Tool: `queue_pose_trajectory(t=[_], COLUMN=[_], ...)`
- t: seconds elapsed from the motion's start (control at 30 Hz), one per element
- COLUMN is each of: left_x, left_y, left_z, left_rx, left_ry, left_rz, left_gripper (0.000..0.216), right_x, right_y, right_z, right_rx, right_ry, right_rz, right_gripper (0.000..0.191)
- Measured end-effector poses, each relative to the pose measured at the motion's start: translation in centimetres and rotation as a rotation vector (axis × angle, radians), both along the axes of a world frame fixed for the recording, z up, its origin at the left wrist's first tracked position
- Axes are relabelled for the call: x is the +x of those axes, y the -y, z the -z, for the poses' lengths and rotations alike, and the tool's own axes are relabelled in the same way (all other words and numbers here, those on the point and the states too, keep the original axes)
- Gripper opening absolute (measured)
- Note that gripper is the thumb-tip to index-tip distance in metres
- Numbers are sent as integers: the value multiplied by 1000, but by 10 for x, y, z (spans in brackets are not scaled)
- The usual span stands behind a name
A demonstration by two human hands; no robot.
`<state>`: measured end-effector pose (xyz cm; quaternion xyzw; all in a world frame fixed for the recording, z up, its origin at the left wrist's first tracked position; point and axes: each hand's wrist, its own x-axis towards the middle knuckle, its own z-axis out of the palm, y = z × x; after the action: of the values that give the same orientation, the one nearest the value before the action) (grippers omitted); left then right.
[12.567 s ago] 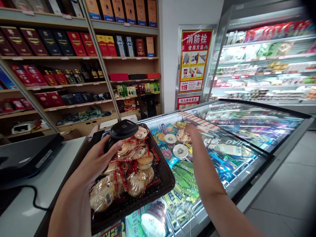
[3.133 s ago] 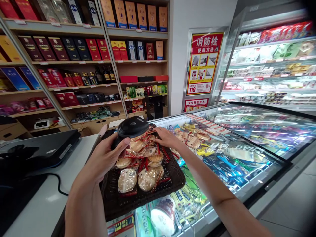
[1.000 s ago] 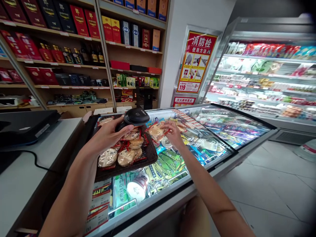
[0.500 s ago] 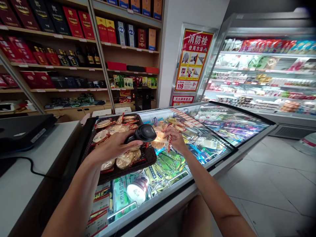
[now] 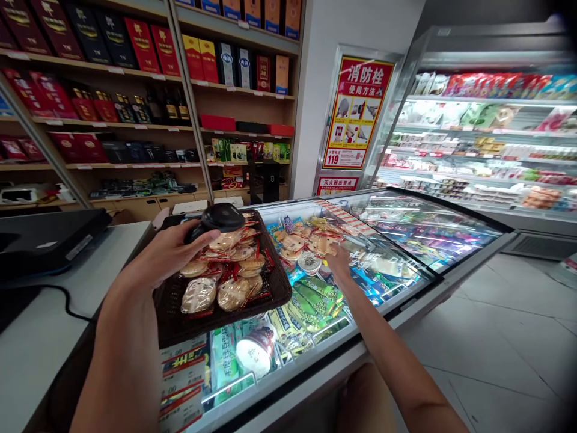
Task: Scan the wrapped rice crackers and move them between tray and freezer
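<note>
My left hand [image 5: 164, 257] is closed round a black barcode scanner [image 5: 222, 216], held over the back left corner of a dark woven basket [image 5: 180, 328]. The basket holds several clear packets of round rice crackers [image 5: 229, 282] and rests on the glass lid of a chest freezer [image 5: 406, 237]. My right hand [image 5: 339, 260] reaches out over the lid to a loose pile of the same cracker packets [image 5: 302, 240], its fingers closed on a packet at the pile's right edge.
A white counter [image 5: 40, 343] with a black device [image 5: 49, 240] and a cable lies to the left. Wooden shelves of boxed goods [image 5: 135, 90] fill the back wall. A red sign [image 5: 355, 111] and an open chiller [image 5: 478, 138] stand to the right, above tiled floor [image 5: 518, 337].
My right hand has carried a cracker packet from beside the scanner out to the pile on the freezer lid. My left hand has lifted the scanner back and to the left.
</note>
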<state>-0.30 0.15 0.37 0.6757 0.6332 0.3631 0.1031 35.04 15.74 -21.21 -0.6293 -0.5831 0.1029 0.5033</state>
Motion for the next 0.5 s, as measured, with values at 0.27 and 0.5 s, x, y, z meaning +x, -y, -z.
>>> queue_pose_trajectory(t=[0.27,0.5], left_x=[-41,-47], left_y=[15,15], left_z=[-4,-6], left_rx=[3,-46], left_ry=[-199,-175], left_rz=[-422,-414], left_gripper=[51,59], right_x=[-128,-273], right_y=[5,-36], right_z=[-65,-118], right_rx=[119,-65], right_ry=[177,342], right_rz=[-447,-723], right_gripper=[29,17])
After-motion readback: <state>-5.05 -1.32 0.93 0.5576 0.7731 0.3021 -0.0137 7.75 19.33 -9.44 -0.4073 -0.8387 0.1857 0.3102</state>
